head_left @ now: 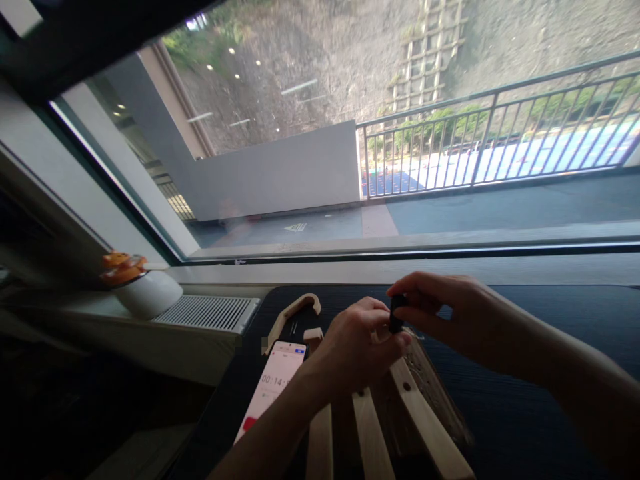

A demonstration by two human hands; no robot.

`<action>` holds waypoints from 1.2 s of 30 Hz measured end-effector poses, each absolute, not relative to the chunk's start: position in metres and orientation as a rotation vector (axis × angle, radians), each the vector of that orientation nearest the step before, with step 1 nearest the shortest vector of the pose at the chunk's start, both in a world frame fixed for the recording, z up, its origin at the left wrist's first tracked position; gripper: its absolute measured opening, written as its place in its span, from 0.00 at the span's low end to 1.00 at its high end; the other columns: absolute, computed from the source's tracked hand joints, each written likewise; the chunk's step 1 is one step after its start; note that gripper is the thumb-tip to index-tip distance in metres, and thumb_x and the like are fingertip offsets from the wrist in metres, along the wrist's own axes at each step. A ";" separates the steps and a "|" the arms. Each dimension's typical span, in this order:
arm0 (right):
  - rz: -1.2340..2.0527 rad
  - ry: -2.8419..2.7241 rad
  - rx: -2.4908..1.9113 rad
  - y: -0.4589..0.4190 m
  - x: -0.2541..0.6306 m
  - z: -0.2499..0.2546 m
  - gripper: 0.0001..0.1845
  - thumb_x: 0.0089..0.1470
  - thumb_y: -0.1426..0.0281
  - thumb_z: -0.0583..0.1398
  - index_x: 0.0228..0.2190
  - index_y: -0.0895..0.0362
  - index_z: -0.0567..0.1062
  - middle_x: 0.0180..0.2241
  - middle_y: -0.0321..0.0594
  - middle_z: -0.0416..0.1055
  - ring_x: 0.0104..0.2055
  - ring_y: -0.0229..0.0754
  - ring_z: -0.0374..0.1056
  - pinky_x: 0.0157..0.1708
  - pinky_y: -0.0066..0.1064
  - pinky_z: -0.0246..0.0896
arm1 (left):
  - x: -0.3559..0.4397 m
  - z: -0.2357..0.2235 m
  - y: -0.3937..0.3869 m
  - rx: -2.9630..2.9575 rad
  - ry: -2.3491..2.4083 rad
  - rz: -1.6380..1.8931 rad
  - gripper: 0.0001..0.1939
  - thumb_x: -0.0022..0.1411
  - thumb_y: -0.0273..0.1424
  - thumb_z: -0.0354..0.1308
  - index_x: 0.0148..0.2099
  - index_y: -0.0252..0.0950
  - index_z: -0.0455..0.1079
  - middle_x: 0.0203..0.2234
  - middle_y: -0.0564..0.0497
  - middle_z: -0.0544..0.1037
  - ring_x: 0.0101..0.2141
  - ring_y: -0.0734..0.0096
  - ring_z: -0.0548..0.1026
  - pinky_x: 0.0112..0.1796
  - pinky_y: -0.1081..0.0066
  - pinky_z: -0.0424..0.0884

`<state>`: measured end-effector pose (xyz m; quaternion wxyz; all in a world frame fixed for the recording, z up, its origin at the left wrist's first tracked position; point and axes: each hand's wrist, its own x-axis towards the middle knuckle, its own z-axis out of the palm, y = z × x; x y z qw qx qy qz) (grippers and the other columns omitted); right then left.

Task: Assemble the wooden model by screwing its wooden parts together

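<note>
My right hand (pixel 447 310) pinches a small black cylindrical piece (pixel 397 313) between thumb and fingertips, holding it roughly upright. My left hand (pixel 357 340) is closed beside it, its thumb and forefinger at the lower end of the black piece; what lies inside its grip is hidden. Beneath the hands, pale wooden strips with dark holes, among them the right strip (pixel 425 410), the middle strip (pixel 373 430) and the left strip (pixel 321 440), run towards me. Under or beside them is a dark brown wooden board (pixel 435 380). The far ends of the strips are partly covered by my left hand.
A phone (pixel 273 383) showing a running timer lies left of my left forearm. Beyond it rests a hooked wooden piece (pixel 295 308). A white pot (pixel 150 295) with an orange figure stands on the sill by a vent grille (pixel 205 313). A large window borders the dark table (pixel 525 320).
</note>
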<state>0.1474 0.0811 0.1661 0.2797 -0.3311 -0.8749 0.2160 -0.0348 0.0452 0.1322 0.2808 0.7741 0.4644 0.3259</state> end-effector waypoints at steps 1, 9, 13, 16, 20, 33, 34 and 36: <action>0.561 -2.351 -0.897 0.081 0.147 0.166 0.10 0.56 0.62 0.57 0.35 0.54 0.72 0.23 0.32 0.70 0.23 0.35 0.64 0.22 0.25 0.57 | -0.035 0.132 0.045 2.077 1.246 0.869 0.08 0.60 0.32 0.57 0.40 0.37 0.75 0.41 0.50 0.74 0.39 0.68 0.72 0.43 0.71 0.67; 0.355 -2.390 -0.936 0.080 0.143 0.164 0.08 0.56 0.62 0.57 0.32 0.53 0.71 0.21 0.30 0.68 0.21 0.33 0.60 0.20 0.25 0.53 | -0.037 0.126 0.048 2.100 1.219 0.867 0.09 0.58 0.34 0.58 0.38 0.37 0.76 0.42 0.50 0.74 0.39 0.68 0.72 0.43 0.71 0.68; 0.565 -2.454 -0.787 0.080 0.147 0.164 0.09 0.59 0.68 0.54 0.39 0.50 0.72 0.33 0.34 0.73 0.30 0.35 0.67 0.29 0.26 0.59 | -0.038 0.125 0.050 2.115 1.201 0.871 0.09 0.59 0.34 0.57 0.39 0.37 0.76 0.41 0.49 0.74 0.38 0.67 0.72 0.43 0.70 0.68; 0.669 -2.440 -0.782 0.081 0.150 0.165 0.10 0.59 0.68 0.54 0.40 0.50 0.73 0.36 0.36 0.74 0.34 0.37 0.68 0.31 0.26 0.61 | -0.039 0.127 0.049 2.107 1.196 0.863 0.09 0.59 0.34 0.57 0.36 0.36 0.76 0.41 0.49 0.74 0.38 0.68 0.72 0.42 0.70 0.68; 0.647 -2.395 -0.870 0.082 0.148 0.164 0.11 0.58 0.62 0.56 0.37 0.54 0.75 0.30 0.38 0.74 0.29 0.38 0.67 0.27 0.27 0.60 | -0.039 0.130 0.047 2.084 1.213 0.838 0.09 0.59 0.34 0.57 0.37 0.36 0.75 0.40 0.50 0.73 0.38 0.68 0.72 0.42 0.71 0.68; 0.649 -2.409 -0.760 0.078 0.147 0.172 0.12 0.55 0.72 0.55 0.40 0.51 0.75 0.34 0.35 0.75 0.31 0.35 0.67 0.28 0.24 0.59 | -0.035 0.129 0.048 2.106 1.220 0.861 0.06 0.57 0.30 0.58 0.37 0.37 0.76 0.40 0.49 0.74 0.38 0.67 0.72 0.43 0.69 0.68; 0.685 -2.421 -0.745 0.077 0.148 0.173 0.12 0.55 0.72 0.55 0.40 0.51 0.75 0.35 0.35 0.75 0.32 0.35 0.68 0.29 0.24 0.60 | -0.035 0.129 0.048 2.104 1.221 0.858 0.06 0.58 0.30 0.57 0.36 0.37 0.75 0.41 0.49 0.74 0.38 0.67 0.72 0.43 0.69 0.68; 0.728 -2.416 -0.745 0.078 0.150 0.173 0.13 0.56 0.73 0.54 0.40 0.52 0.75 0.35 0.35 0.75 0.32 0.36 0.68 0.29 0.25 0.60 | -0.036 0.129 0.048 2.097 1.226 0.855 0.07 0.58 0.31 0.57 0.37 0.37 0.75 0.41 0.49 0.74 0.38 0.67 0.72 0.42 0.70 0.68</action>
